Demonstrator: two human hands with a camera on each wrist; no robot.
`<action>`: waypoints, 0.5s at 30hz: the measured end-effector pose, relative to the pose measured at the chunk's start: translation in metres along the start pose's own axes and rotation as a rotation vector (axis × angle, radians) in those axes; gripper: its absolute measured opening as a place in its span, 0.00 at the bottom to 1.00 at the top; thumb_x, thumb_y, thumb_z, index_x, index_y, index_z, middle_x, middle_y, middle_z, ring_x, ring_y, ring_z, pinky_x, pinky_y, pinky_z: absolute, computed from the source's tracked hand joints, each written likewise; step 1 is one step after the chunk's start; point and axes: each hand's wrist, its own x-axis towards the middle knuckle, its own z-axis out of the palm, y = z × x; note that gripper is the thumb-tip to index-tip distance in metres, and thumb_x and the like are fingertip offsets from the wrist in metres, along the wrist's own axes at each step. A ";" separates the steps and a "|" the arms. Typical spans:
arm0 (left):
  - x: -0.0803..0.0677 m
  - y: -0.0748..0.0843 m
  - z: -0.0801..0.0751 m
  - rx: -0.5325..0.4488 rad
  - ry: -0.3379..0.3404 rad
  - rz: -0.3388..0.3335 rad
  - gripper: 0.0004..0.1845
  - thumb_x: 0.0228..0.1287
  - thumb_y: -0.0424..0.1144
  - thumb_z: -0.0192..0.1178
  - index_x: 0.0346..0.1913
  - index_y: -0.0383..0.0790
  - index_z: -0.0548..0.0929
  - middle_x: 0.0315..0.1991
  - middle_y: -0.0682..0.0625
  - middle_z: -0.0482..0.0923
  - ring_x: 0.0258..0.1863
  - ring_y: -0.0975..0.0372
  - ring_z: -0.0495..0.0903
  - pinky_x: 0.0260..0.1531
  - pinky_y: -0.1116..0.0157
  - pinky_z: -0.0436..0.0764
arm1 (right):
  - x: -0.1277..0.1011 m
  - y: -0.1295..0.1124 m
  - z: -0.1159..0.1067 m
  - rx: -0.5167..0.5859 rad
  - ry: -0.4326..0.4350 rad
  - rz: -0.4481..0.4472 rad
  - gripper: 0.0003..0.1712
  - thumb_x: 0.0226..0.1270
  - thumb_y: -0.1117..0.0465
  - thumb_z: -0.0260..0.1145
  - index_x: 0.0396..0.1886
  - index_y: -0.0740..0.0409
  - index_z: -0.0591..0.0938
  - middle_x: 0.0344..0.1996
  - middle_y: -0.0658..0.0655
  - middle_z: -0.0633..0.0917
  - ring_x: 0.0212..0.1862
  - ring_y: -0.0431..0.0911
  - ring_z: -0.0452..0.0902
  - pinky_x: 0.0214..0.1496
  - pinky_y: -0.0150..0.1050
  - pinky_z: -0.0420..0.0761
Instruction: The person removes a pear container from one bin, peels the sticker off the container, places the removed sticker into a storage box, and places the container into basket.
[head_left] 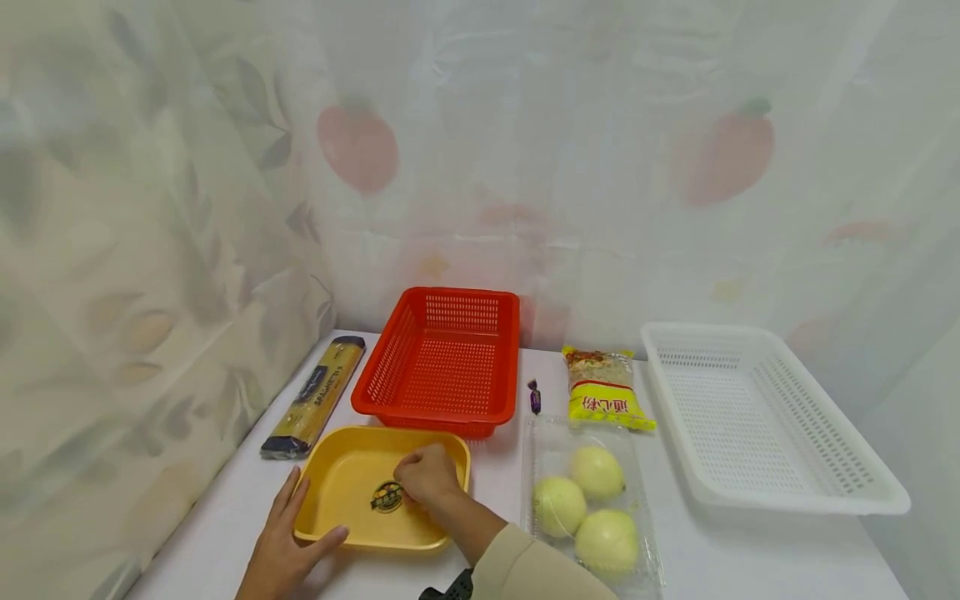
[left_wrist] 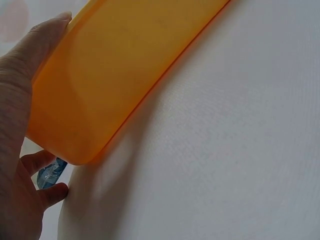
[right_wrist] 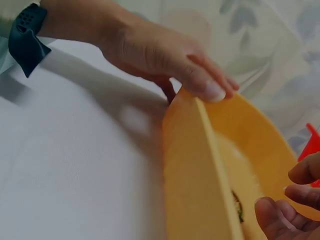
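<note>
A yellow plastic tray (head_left: 352, 533) rests on the white table in the head view. My left hand (head_left: 281, 542) spans its near left corner, with the thumb along the front rim and the other fingers spread at the left side. In the left wrist view the left thumb (left_wrist: 42, 37) lies against the tray's rim. Inside the tray, my right hand (head_left: 431, 479) is lowered with bent fingers beside a round black-and-gold label (head_left: 386, 497) on the bottom. The right fingers (right_wrist: 302, 195) show curled over the tray in the right wrist view; I cannot tell whether they pinch anything.
A red basket (head_left: 378, 396) stands behind the tray, and a spaghetti pack (head_left: 318, 396) lies to the left. Rightward are a purple-wrapped candy (head_left: 535, 397), a yellow pasta bag (head_left: 603, 387), a clear pack of three pale round fruits (head_left: 597, 472) and a white basket (head_left: 795, 502).
</note>
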 end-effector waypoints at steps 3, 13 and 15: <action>0.000 -0.001 0.001 -0.006 -0.002 -0.006 0.59 0.51 0.60 0.70 0.74 0.30 0.49 0.76 0.40 0.34 0.69 0.36 0.46 0.60 0.36 0.53 | -0.005 -0.006 -0.005 0.033 -0.025 -0.017 0.05 0.55 0.70 0.68 0.24 0.58 0.82 0.20 0.53 0.80 0.19 0.47 0.79 0.23 0.39 0.81; 0.000 0.000 0.000 -0.015 -0.010 -0.018 0.60 0.50 0.61 0.69 0.74 0.29 0.49 0.77 0.41 0.33 0.70 0.37 0.45 0.61 0.36 0.52 | -0.019 -0.025 -0.024 0.122 -0.095 -0.055 0.03 0.57 0.69 0.70 0.31 0.62 0.83 0.22 0.54 0.81 0.19 0.44 0.79 0.27 0.42 0.83; 0.001 0.001 0.001 -0.015 -0.019 -0.032 0.61 0.50 0.62 0.69 0.75 0.30 0.48 0.77 0.41 0.33 0.70 0.37 0.44 0.61 0.36 0.51 | -0.022 -0.029 -0.028 0.133 -0.109 -0.064 0.04 0.57 0.69 0.70 0.32 0.62 0.83 0.23 0.54 0.81 0.19 0.44 0.79 0.27 0.42 0.83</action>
